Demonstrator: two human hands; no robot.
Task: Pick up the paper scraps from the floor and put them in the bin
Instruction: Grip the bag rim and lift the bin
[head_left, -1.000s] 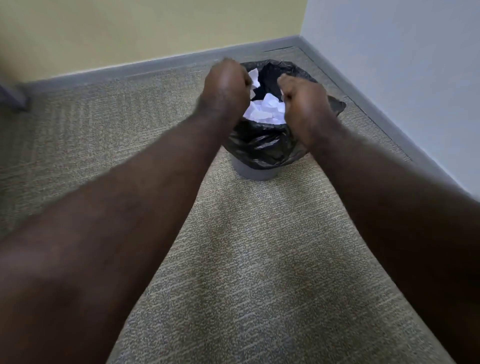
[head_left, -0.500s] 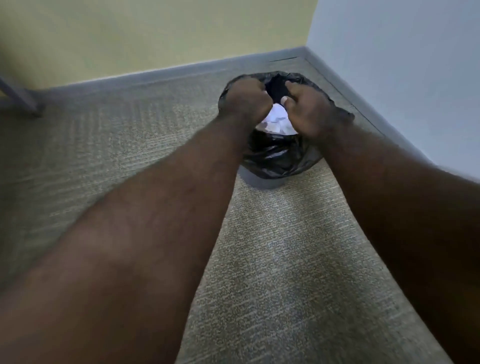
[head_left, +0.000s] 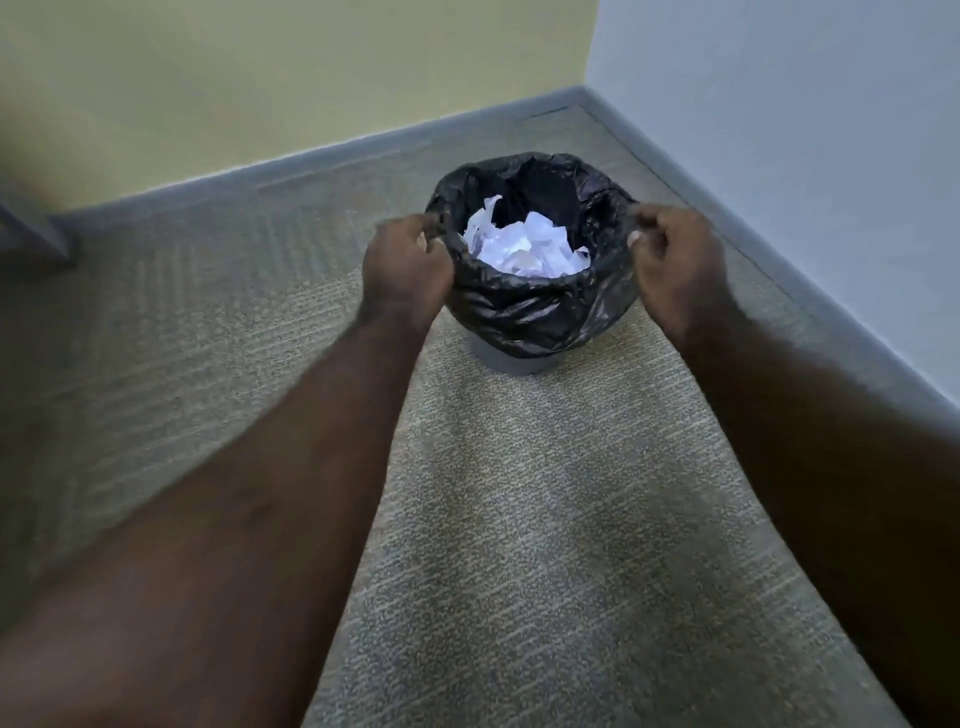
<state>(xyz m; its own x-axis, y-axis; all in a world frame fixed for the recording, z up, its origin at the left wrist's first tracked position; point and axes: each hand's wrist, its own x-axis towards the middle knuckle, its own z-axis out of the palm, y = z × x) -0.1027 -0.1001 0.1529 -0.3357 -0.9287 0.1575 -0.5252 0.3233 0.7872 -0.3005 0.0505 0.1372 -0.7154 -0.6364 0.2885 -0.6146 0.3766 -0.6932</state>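
A small grey bin (head_left: 511, 361) lined with a black plastic bag (head_left: 524, 312) stands on the carpet near the room's corner. White paper scraps (head_left: 524, 247) fill the bag almost to its rim. My left hand (head_left: 402, 265) is at the bag's left edge with its fingers curled on the plastic. My right hand (head_left: 675, 254) is at the right edge and pinches the bag's rim there. Neither hand holds any paper.
Beige carpet (head_left: 545, 519) covers the floor, with no scraps on the visible part. A grey baseboard (head_left: 311, 156) runs under a yellow wall at the back and a pale wall (head_left: 779, 104) on the right. A dark furniture leg (head_left: 31, 234) stands at far left.
Both hands were close together over the bin's opening, on the paper. They have moved apart to the left and right edges of the bag, and the scraps now lie uncovered.
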